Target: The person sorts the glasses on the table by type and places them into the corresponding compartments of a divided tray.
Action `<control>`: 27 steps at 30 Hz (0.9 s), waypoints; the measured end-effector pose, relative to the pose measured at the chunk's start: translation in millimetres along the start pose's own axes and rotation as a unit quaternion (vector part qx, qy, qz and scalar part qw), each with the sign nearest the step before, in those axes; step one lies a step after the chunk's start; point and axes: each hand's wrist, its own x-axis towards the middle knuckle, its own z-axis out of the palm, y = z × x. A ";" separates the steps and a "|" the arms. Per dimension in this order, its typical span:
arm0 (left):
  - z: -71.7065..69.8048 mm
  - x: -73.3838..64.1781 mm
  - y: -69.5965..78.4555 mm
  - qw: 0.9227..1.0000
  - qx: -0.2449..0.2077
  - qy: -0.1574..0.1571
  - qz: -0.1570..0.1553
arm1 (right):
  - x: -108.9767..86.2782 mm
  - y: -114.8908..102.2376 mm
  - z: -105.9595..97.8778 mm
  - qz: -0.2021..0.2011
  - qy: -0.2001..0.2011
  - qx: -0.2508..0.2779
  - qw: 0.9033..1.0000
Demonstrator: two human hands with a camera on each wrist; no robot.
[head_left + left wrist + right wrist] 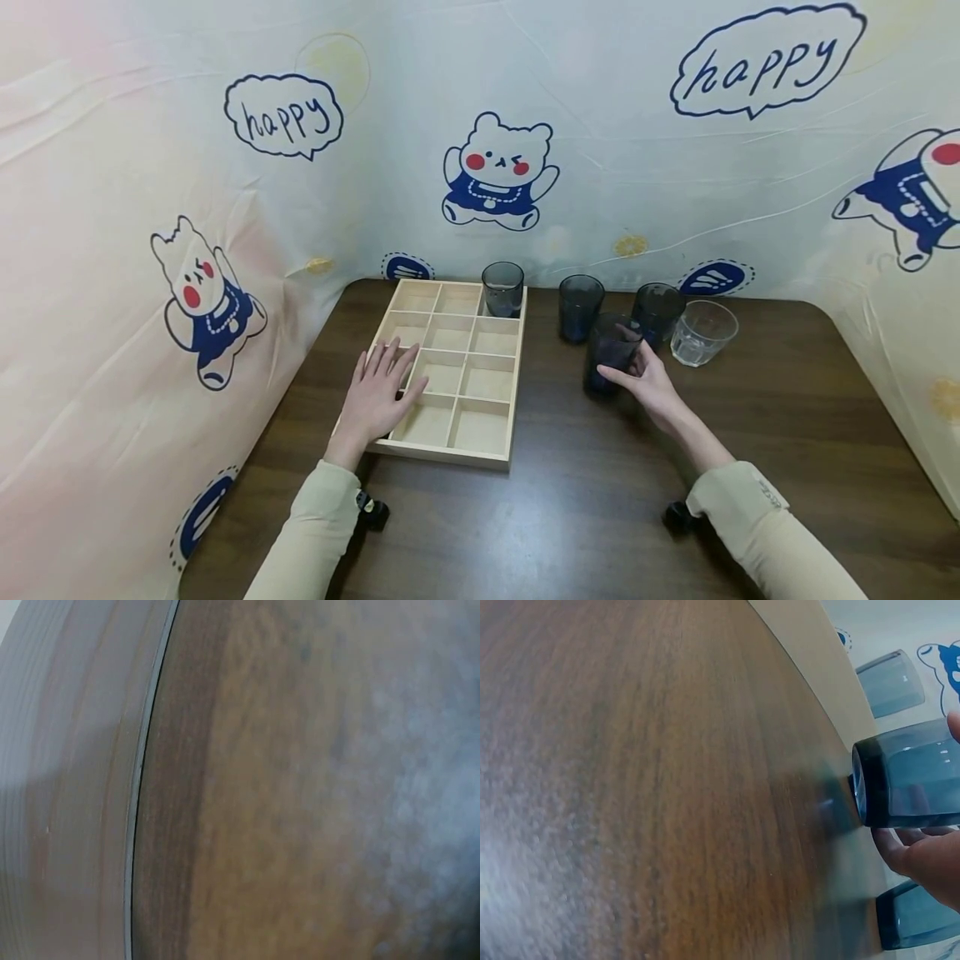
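Observation:
My right hand grips a dark tinted glass tumbler, thumb on the near side and fingers behind it. The right wrist view shows this tumbler with its thick base close to the table; whether it touches is hard to tell. My left hand rests with spread fingers on the left side of a pale wooden compartment box. Another dark tumbler stands upright in the box's far right compartment. Only the box's side wall and the table show in the left wrist view.
Behind the gripped tumbler stand two more dark tumblers, one on the left and one on the right. A clear glass is beside the right one. A printed cloth hangs behind the brown table.

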 end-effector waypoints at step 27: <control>1.4 0.3 -1.5 1.000 0.000 0.002 0.001 | -5.7 -15.6 4.7 0.006 -0.023 -0.016 1.000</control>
